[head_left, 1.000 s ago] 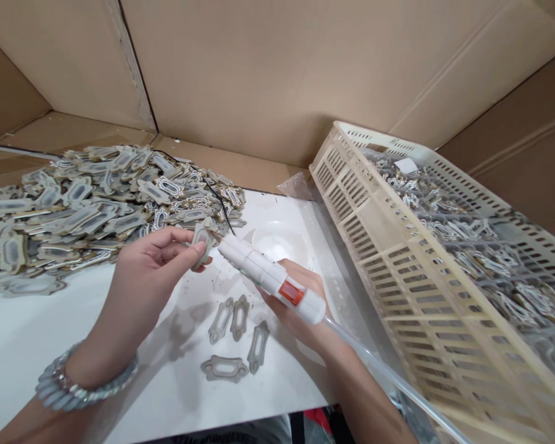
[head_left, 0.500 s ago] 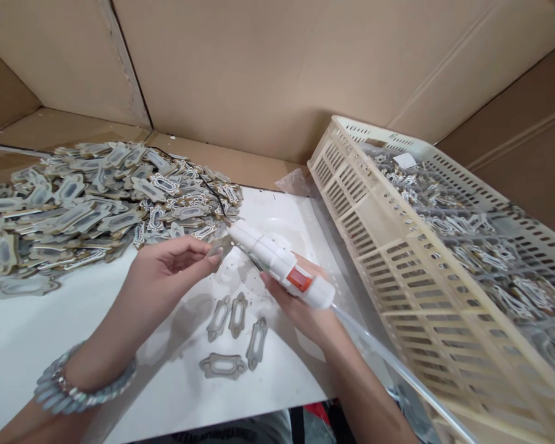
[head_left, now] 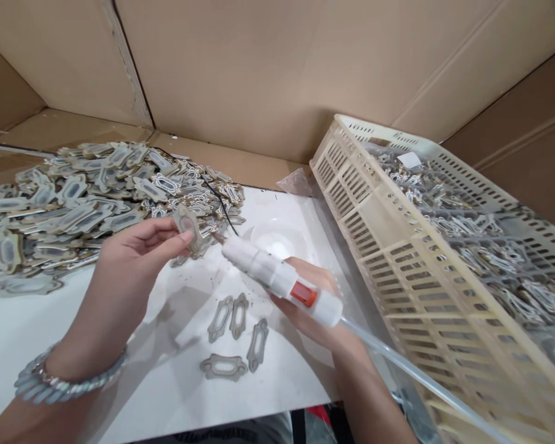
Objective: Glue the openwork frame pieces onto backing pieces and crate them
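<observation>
My left hand (head_left: 132,262), with a beaded bracelet at the wrist, pinches a small grey elongated frame-shaped plate (head_left: 188,227) between thumb and fingers. The plate is held raised, near the edge of a heap of similar plates (head_left: 97,191). Wrapped under a white handheld tool (head_left: 263,268) is my right hand (head_left: 308,320). The tool has an orange window, a thin tip pointing left and a clear hose (head_left: 411,370) from its rear. Its tip lies a little to the right of the held plate, apart from it. Several loose plates (head_left: 222,367) lie on the white tabletop below.
At the right stands a cream slatted plastic crate (head_left: 374,228) holding bundled plates (head_left: 485,259) in compartments. A small white round dish (head_left: 300,240) sits behind the tool. Crumpled clear plastic (head_left: 296,182) lies near the crate. Cardboard walls (head_left: 240,80) enclose the back and sides.
My left hand has moved left and slightly up with its plate, away from the tool's tip. The tool has shifted slightly down. The loose plates below stay where they were.
</observation>
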Action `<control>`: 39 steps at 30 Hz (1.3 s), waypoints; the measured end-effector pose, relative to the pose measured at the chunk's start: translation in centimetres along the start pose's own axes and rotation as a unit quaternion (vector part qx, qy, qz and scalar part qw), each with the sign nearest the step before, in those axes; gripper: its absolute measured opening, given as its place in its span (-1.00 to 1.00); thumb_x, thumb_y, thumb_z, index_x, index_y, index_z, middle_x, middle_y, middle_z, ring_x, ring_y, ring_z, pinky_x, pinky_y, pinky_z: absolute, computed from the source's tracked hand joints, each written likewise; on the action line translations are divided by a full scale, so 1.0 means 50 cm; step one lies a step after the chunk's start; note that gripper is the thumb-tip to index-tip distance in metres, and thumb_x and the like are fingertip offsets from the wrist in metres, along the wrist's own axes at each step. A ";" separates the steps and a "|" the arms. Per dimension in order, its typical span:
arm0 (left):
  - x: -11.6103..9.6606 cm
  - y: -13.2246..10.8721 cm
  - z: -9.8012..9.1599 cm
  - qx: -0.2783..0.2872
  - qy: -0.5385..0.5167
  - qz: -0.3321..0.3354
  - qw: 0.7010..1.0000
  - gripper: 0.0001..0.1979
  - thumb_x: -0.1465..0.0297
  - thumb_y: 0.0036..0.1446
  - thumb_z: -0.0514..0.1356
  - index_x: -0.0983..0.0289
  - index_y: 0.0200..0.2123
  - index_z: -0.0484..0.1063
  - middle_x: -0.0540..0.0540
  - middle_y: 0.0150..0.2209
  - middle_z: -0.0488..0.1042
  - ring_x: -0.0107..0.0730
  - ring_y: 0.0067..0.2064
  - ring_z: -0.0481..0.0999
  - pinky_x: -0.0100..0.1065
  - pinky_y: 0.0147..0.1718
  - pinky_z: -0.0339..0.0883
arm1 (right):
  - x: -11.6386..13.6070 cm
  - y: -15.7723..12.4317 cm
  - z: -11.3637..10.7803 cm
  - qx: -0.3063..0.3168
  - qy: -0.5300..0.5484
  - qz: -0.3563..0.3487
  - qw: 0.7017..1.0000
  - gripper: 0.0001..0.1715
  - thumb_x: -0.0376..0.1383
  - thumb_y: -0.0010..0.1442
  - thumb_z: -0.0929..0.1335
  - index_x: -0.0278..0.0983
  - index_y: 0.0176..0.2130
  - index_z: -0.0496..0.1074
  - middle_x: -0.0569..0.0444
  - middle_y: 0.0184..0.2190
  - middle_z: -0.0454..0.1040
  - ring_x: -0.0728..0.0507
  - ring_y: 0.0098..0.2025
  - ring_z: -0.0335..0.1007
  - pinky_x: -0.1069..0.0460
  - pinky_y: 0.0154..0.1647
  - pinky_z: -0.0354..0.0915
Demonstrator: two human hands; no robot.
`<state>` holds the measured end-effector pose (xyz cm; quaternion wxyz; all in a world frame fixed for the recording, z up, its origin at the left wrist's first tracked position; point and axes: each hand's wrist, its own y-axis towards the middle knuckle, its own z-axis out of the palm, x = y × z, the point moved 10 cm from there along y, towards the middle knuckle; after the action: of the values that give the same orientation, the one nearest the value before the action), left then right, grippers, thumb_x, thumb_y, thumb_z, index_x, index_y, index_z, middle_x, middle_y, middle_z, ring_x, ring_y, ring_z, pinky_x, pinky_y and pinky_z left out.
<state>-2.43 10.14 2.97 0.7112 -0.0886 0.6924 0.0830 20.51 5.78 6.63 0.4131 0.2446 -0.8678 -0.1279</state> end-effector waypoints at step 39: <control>-0.024 -0.007 -0.003 -0.025 0.058 0.036 0.997 -0.84 0.23 -0.17 0.43 0.16 -0.51 0.60 -0.04 -0.47 0.55 -0.47 -0.41 0.47 -0.52 -0.44 0.35 | -0.013 -0.007 0.038 0.055 0.018 0.012 0.998 -0.79 -0.45 0.10 0.28 -0.21 -0.49 0.18 0.25 -0.57 0.19 0.03 -0.56 0.10 0.10 -0.48 0.01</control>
<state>-2.54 9.78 4.19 0.6642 -0.0861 0.7326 0.1211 19.50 5.87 4.86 0.4164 0.2588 -0.8688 -0.0699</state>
